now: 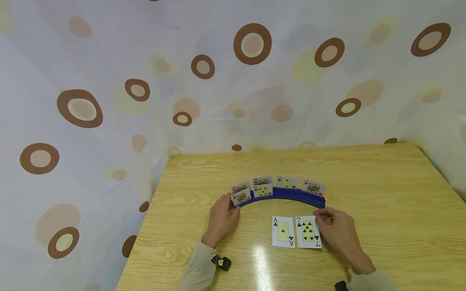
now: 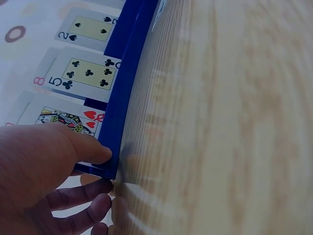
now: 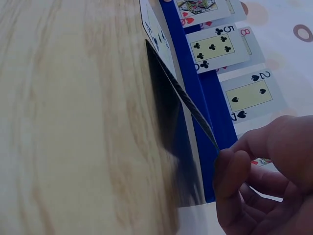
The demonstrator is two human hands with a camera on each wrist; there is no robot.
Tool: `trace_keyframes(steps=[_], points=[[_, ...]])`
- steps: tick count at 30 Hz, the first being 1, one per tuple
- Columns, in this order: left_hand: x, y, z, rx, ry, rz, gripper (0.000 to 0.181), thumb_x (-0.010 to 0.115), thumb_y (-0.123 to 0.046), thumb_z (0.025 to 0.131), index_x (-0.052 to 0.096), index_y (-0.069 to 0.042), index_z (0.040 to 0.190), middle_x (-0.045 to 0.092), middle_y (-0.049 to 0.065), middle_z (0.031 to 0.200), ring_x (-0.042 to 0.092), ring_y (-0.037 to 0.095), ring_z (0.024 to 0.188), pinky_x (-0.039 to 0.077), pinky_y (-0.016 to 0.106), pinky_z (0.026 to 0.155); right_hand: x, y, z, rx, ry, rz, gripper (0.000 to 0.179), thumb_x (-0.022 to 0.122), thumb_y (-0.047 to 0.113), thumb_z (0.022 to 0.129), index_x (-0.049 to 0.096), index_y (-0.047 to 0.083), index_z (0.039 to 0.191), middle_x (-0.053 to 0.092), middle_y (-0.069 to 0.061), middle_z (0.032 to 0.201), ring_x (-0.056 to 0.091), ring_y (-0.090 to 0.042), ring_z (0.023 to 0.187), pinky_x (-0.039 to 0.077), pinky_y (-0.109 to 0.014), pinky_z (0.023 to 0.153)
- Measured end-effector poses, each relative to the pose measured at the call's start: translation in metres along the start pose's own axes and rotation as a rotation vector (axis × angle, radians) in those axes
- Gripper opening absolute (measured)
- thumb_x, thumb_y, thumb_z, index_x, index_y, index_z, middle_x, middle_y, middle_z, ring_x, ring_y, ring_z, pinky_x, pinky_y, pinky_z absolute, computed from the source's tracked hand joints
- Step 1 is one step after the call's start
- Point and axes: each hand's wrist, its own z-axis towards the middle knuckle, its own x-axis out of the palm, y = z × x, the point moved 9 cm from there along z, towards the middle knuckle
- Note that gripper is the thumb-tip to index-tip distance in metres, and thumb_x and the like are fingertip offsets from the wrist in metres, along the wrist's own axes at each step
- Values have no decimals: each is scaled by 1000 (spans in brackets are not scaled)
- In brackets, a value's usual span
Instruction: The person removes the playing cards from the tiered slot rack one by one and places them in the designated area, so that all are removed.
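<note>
A curved blue card holder [image 1: 293, 194] stands on the table with playing cards upright in it. My left hand [image 1: 221, 216] grips its left end, the thumb [image 2: 95, 151] pressing the front beside the queen of hearts [image 1: 241, 197]. Further along stand the five of clubs [image 1: 263, 190], a red eight [image 1: 260, 180] behind it, the two of spades [image 1: 287, 182] and a red face card [image 1: 314, 188]. Between thumb and fingers, my right hand [image 1: 336, 228] pinches the seven of clubs [image 1: 308, 232] by its upper right corner. That side is tilted up off the table.
The ace of clubs [image 1: 282, 231] lies face up, left of the seven. Light glares on the wooden table [image 1: 400, 202] in front. A patterned cloth [image 1: 291, 81] hangs behind and to the left. Black bands [image 1: 221, 262] circle the wrists.
</note>
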Motion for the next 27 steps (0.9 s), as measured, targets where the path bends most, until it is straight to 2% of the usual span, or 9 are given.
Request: trace_keyframes(steps=[10, 18, 27], points=[[1, 1, 0, -2, 7, 11, 39, 74, -17, 102, 64, 1, 135, 71, 14, 108, 69, 32, 95, 56, 51, 80, 10, -2, 2, 28, 24, 5, 19, 69, 8, 99, 80, -2, 111, 76, -12, 94, 61, -15, 76, 47, -22, 62], [1, 0, 0, -4, 13, 9, 38, 73, -19, 103, 64, 0, 135, 71, 15, 111, 69, 33, 97, 56, 51, 81, 13, -2, 9, -6, 11, -4, 19, 69, 9, 99, 79, -2, 111, 76, -12, 94, 62, -13, 76, 46, -22, 63], [0, 0, 1, -3, 7, 9, 38, 73, -19, 103, 64, 0, 135, 72, 15, 111, 69, 34, 97, 57, 53, 81, 12, -1, 10, -6, 19, -26, 19, 68, 8, 99, 79, -2, 110, 76, -11, 93, 62, -16, 77, 45, -22, 63]])
